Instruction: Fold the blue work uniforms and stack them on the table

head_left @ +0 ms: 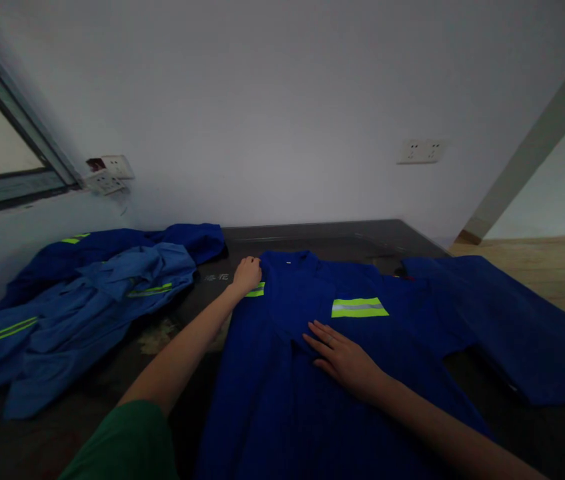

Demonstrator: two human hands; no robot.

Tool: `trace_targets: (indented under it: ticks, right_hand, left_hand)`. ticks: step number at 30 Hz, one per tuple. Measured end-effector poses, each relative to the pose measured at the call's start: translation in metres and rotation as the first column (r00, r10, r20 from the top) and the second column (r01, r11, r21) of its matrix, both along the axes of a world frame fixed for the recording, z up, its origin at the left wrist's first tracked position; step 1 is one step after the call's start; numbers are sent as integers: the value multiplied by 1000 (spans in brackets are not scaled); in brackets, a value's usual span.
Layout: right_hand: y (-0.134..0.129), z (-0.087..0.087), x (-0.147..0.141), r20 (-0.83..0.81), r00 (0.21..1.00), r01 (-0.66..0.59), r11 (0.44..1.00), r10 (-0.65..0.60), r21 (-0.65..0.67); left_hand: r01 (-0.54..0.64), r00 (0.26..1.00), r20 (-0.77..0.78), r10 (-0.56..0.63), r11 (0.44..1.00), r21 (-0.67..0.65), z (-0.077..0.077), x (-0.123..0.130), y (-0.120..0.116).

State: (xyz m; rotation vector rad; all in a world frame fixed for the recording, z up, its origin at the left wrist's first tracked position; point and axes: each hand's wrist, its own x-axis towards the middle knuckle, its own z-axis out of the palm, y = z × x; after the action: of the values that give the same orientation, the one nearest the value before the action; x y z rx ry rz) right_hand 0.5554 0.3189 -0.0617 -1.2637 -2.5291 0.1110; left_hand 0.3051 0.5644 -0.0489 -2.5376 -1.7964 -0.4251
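A dark blue work jacket [362, 367] lies spread on the dark tabletop, its collar towards the wall. Yellow-green reflective bands with a silver stripe cross its chest and its left side. My left hand [248, 273] is at the jacket's left shoulder edge beside the collar, fingers curled onto the cloth; the fingertips are partly hidden. Lower down, my right hand [339, 353] rests flat on the front of the jacket, just below the chest band, with its fingers stretched out.
Crumpled on the left lie a lighter blue garment [97, 300] with yellow stripes and a darker blue garment [112, 240] behind it. A folded blue garment [512, 327] lies at the right table edge. The tabletop [312, 233] meets a white wall with sockets [421, 151].
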Motion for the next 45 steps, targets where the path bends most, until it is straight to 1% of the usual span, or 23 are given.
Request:
trace_targets:
  ticks: [4,6,8,9,10,12,13,14,15,17,18,19,20,21,23,26,29,31,33,35,38,40,45]
  right_hand:
    - [1,-6,0,-28,1000,0,1000,0,10]
    - [0,-5,0,-18,1000,0,1000,0,0]
    - [-2,0,-1,0,1000,10,1000,-10,-29]
    - [-3,5,-2,13,1000,20,998,-20,-53]
    - [-4,10,-3,29,999,32,996,-29,-84]
    - [-8,23,-8,41,997,65,987,-59,-150]
    - [-9,30,-11,25,996,83,982,-80,-169]
    - [-10,36,-16,-5,995,98,980,-100,-172]
    - [-11,41,-22,-41,993,106,982,-114,-156]
    - [-11,48,-36,-88,989,113,990,-120,-83]
    - [-10,49,-43,-81,990,114,993,-117,-44]
    - [-8,50,-51,-57,991,119,993,-120,-13]
    - [-6,50,-58,-27,991,132,991,-132,5]
    - [-4,49,-63,1,988,152,988,-152,10]
    - [0,46,-71,31,979,200,980,-200,-6]
    - [3,39,-74,-3,964,266,962,-267,-52]
    - [4,31,-75,-90,937,329,939,-338,-99]
    - [5,26,-75,-160,914,354,926,-372,-131]
    - [6,21,-75,-230,896,351,923,-380,-160]
    - [7,17,-72,-290,889,310,932,-355,-189]
    - [2,14,-64,-347,902,196,960,-257,-201]
    - [-3,13,-59,-345,915,157,973,-208,-170]
    - [-15,18,-54,-200,957,200,978,-209,-67]
  left_hand:
    - [-14,999,-40,9,992,-126,-20,7,-18]
    - [-72,997,-51,64,981,-181,-22,6,-23]
    - [-150,988,-63,140,964,-220,-16,5,-26]
    - [-194,981,-69,184,960,-201,-11,4,-28]
    - [-228,973,-70,220,963,-145,-5,5,-30]
    - [-242,969,-44,243,970,28,10,7,-39]
    - [-218,975,-20,222,970,110,17,9,-46]
    - [-166,986,8,167,972,167,25,12,-55]
    - [-87,996,40,80,979,183,32,14,-67]
    - [110,981,142,-131,983,147,42,16,-94]
    - [201,951,215,-224,972,122,44,16,-109]
    - [273,911,291,-291,957,102,44,16,-125]
    - [318,873,363,-327,944,87,41,14,-141]
    - [338,841,423,-337,938,76,36,13,-155]
    - [341,801,507,-318,939,51,23,9,-181]
    - [380,759,566,-323,925,18,3,5,-203]
    - [445,731,579,-362,895,-2,-6,3,-209]
    - [484,717,585,-380,875,-25,-6,2,-208]
    - [517,710,578,-403,855,-39,-4,0,-207]
    - [530,708,566,-422,847,-32,-3,-2,-206]
    - [533,707,556,-438,846,-11,-4,-2,-207]
    - [537,705,547,-450,843,2,-4,-1,-208]
    - [523,713,529,-461,852,38,-1,2,-211]
